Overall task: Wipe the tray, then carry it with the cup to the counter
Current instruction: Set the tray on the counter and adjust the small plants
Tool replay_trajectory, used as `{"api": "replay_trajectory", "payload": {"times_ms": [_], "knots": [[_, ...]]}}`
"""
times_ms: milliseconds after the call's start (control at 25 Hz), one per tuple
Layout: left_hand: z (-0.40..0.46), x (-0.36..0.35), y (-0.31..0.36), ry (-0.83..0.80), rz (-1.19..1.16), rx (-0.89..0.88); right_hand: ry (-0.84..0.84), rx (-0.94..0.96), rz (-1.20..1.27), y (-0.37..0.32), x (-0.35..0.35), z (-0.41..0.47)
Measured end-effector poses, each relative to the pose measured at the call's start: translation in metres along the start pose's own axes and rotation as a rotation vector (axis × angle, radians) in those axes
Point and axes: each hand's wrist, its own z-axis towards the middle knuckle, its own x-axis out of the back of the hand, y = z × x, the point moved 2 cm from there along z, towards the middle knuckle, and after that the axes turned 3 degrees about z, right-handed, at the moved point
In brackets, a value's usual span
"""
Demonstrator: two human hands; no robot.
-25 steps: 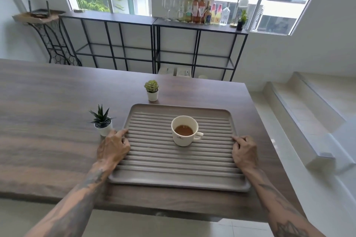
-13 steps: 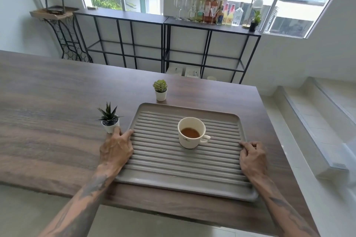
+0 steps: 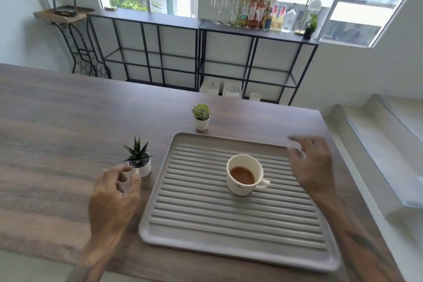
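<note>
Resting flat: tray (image 3: 206,231), ridges left-right; cup (image 3: 244,174) handle pointing right; left hand (image 3: 114,197), right hand (image 3: 312,162) spread, empty

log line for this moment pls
left hand open, off tray | right hand open above tray's right edge | cup on tray, part full | tray on table

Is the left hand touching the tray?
Apart. The head view shows bare table between the left hand and the tray's left rim.
</note>
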Motion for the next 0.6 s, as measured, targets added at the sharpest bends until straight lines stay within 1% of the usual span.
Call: {"api": "replay_trajectory", "payload": {"times_ms": [40,80,160,200,280,360,440,520,600], "knots": [[0.01,0.002,-0.006,-0.018,-0.061,0.056,-0.074,0.007,0.09,-0.028,-0.014,0.03],[0.021,-0.001,-0.013,-0.068,-0.121,0.101,-0.192,-0.007,0.15,-0.051,-0.035,0.058],[0.032,-0.014,-0.019,-0.164,-0.214,0.169,-0.478,-0.073,0.155,-0.082,-0.092,0.098],[0.033,-0.019,-0.019,-0.176,-0.249,0.184,-0.604,-0.137,0.156,-0.091,-0.12,0.11],[0.03,-0.027,-0.019,-0.15,-0.306,0.202,-0.753,-0.278,0.159,-0.097,-0.167,0.117],[0.025,-0.031,-0.021,-0.11,-0.343,0.207,-0.802,-0.356,0.171,-0.097,-0.198,0.119],[0.025,-0.034,-0.023,-0.08,-0.384,0.198,-0.803,-0.358,0.206,-0.093,-0.221,0.122],[0.027,-0.038,-0.024,-0.074,-0.394,0.171,-0.774,-0.355,0.257,-0.083,-0.244,0.126],[0.031,-0.041,-0.025,-0.098,-0.364,0.147,-0.724,-0.368,0.34,-0.084,-0.25,0.127]]}}
